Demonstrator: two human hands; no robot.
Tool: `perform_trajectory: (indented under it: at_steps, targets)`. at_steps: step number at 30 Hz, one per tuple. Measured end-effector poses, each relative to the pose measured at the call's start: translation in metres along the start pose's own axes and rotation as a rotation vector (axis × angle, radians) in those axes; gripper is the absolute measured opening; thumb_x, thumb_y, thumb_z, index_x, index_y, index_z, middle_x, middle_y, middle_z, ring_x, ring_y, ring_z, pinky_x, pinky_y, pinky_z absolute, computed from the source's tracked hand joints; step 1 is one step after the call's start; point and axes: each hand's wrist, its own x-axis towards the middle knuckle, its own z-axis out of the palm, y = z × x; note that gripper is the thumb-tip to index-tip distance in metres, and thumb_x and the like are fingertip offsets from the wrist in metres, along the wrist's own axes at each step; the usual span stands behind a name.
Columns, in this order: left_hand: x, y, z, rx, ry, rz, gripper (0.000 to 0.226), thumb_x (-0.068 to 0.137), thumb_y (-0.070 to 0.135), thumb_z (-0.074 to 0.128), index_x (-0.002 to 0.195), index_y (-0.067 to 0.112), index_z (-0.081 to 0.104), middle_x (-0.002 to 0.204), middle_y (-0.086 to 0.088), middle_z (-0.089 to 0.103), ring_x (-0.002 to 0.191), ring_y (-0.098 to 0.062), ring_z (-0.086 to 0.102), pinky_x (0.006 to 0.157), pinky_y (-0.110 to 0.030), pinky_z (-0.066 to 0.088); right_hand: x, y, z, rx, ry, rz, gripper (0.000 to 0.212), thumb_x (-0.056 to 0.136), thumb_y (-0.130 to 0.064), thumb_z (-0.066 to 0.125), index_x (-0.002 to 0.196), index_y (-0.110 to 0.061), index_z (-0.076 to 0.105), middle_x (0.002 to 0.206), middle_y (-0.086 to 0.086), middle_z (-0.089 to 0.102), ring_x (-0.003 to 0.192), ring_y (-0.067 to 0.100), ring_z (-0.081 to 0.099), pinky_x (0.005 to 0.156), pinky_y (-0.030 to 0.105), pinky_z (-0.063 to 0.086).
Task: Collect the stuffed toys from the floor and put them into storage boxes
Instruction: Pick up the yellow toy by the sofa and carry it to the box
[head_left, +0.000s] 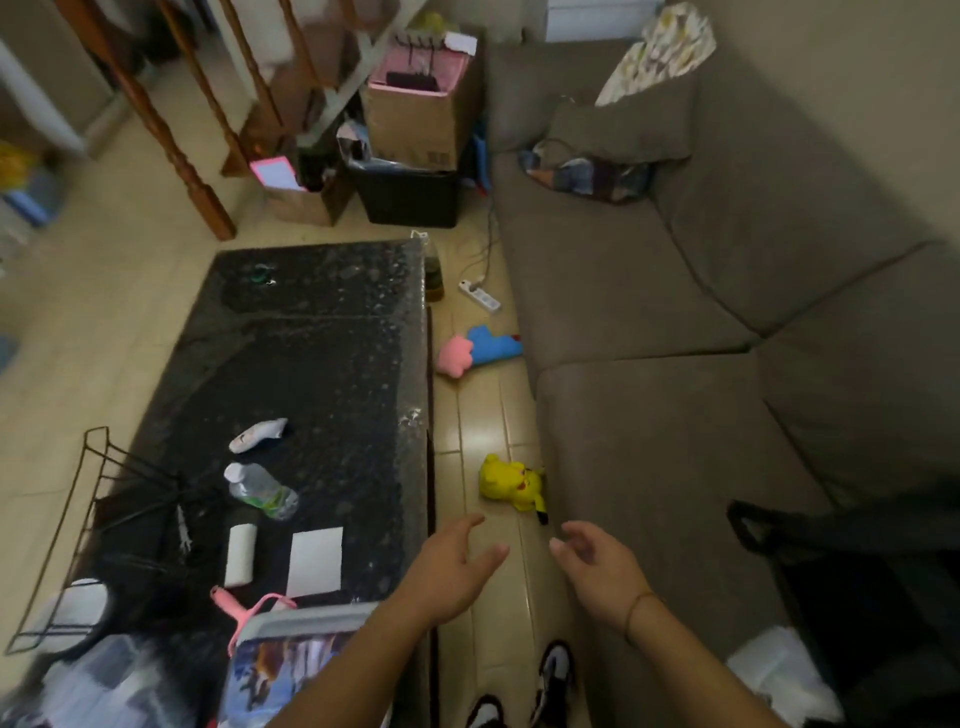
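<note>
Clearly both hands — left hand (457, 561), right hand (597, 571) — reach forward spread and empty, framing the yellow stuffed toy (511, 482) lying on the floor (483, 410) against the sofa (675, 415), likely the next pickup.

Both hands out front, left (448, 564) & right (597, 569), fingers loose, holding nothing.

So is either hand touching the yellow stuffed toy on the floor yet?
Apart. The head view shows bare floor between the yellow stuffed toy and both the left hand and right hand, which hold nothing.
</note>
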Motion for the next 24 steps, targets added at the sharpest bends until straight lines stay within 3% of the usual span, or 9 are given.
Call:
perform_trajectory:
  at_steps: [6, 12, 15, 18, 20, 24]
  targets:
    - [0.072, 0.020, -0.008, 0.046, 0.022, -0.107, 0.059, 0.092, 0.042, 0.059, 0.143, 0.019, 0.041, 0.148, 0.001, 0.037, 0.136, -0.013, 0.036, 0.112, -0.025, 0.029, 0.101, -0.016, -0.015, 0.020, -0.043, 0.061, 0.038, 0.089, -0.021, 0.064, 0.125, -0.008, 0.057, 0.095, 0.003, 0.060, 0.090, 0.014, 0.056, 0.080, 0.017, 0.037]
    - [0.167, 0.011, -0.012, 0.014, -0.046, -0.214, 0.054, 0.092, 0.039, 0.059, 0.140, 0.019, 0.044, 0.142, 0.001, 0.047, 0.130, -0.012, 0.043, 0.100, -0.017, 0.030, 0.203, -0.014, 0.000, 0.033, -0.160, 0.215, 0.033, 0.092, -0.029, 0.060, 0.122, -0.016, 0.057, 0.105, 0.003, 0.058, 0.096, 0.014, 0.054, 0.080, 0.019, 0.038]
    - [0.222, 0.001, -0.013, -0.075, -0.146, -0.266, 0.054, 0.092, 0.038, 0.060, 0.141, 0.021, 0.043, 0.141, 0.003, 0.049, 0.116, -0.001, 0.044, 0.090, -0.008, 0.028, 0.262, -0.013, 0.015, 0.047, -0.160, 0.306, 0.028, 0.090, -0.028, 0.062, 0.116, -0.016, 0.060, 0.108, 0.005, 0.064, 0.096, 0.019, 0.059, 0.084, 0.028, 0.047]
    - [0.282, -0.022, -0.014, -0.169, -0.170, -0.323, 0.044, 0.092, 0.038, 0.060, 0.133, 0.027, 0.049, 0.134, 0.007, 0.054, 0.107, 0.001, 0.046, 0.091, -0.012, 0.034, 0.322, -0.003, 0.037, 0.091, -0.084, 0.428, 0.046, 0.087, -0.021, 0.063, 0.131, -0.015, 0.050, 0.110, 0.006, 0.064, 0.104, 0.028, 0.061, 0.098, 0.045, 0.048]
    - [0.331, -0.048, -0.008, -0.196, -0.133, -0.386, 0.033, 0.092, 0.038, 0.060, 0.124, 0.032, 0.053, 0.126, 0.006, 0.062, 0.104, -0.004, 0.056, 0.089, -0.017, 0.042, 0.364, 0.004, 0.052, 0.019, -0.069, 0.445, 0.053, 0.090, -0.022, 0.060, 0.139, -0.018, 0.041, 0.118, 0.007, 0.062, 0.111, 0.026, 0.058, 0.101, 0.036, 0.044]
    - [0.426, -0.117, 0.040, -0.167, -0.143, -0.533, 0.034, 0.095, 0.035, 0.055, 0.126, 0.021, 0.055, 0.115, -0.003, 0.065, 0.105, -0.020, 0.061, 0.085, -0.025, 0.047, 0.456, 0.053, 0.094, -0.143, -0.269, 0.408, 0.056, 0.093, -0.027, 0.056, 0.144, -0.019, 0.034, 0.128, 0.011, 0.058, 0.114, 0.025, 0.057, 0.092, 0.027, 0.044]
